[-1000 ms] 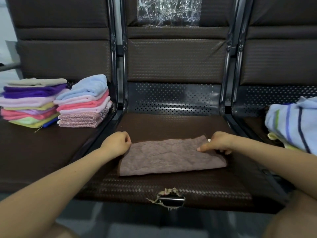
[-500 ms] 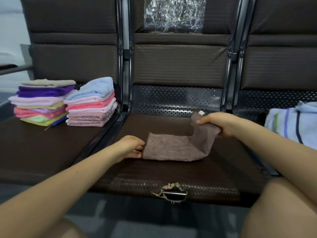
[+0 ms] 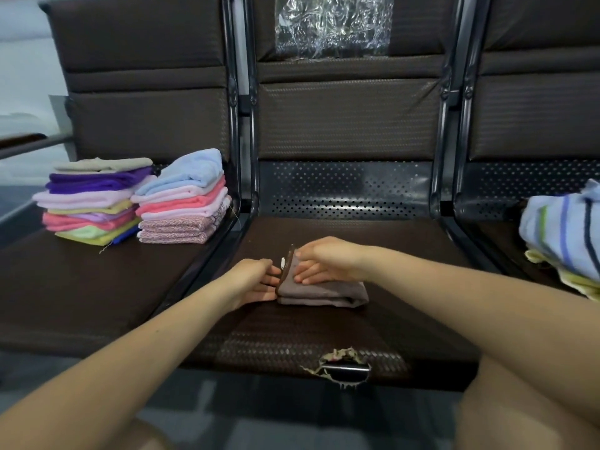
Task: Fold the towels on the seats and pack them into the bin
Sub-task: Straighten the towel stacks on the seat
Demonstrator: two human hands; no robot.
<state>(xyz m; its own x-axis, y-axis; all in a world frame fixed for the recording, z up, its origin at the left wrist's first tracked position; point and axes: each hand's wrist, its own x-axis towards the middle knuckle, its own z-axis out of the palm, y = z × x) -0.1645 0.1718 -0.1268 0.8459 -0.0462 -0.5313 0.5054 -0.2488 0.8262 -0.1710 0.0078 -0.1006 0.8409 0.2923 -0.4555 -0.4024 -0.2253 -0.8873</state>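
Note:
A brown towel (image 3: 324, 292) lies folded into a small thick rectangle on the middle seat (image 3: 292, 339). My right hand (image 3: 328, 259) reaches over it from the right and pinches the top flap, whose left edge still stands up off the layers beneath. My left hand (image 3: 253, 280) is at the towel's left edge, thumb and fingers holding the lower layers beside a small white tag. Two stacks of folded towels, a multicoloured one (image 3: 94, 203) and a blue, pink and patterned one (image 3: 185, 203), sit on the left seat. No bin is in view.
A loose heap of unfolded towels, the top one blue with stripes (image 3: 565, 235), lies on the right seat. The middle seat's front edge has a torn hole (image 3: 344, 368). Crinkled clear plastic (image 3: 331, 24) is stuck to the middle backrest. My knees show at the bottom.
My right hand carried the towel's right end over to the left, folding the flat cloth in half onto itself. My left hand stayed at the left edge. The camera moved closer.

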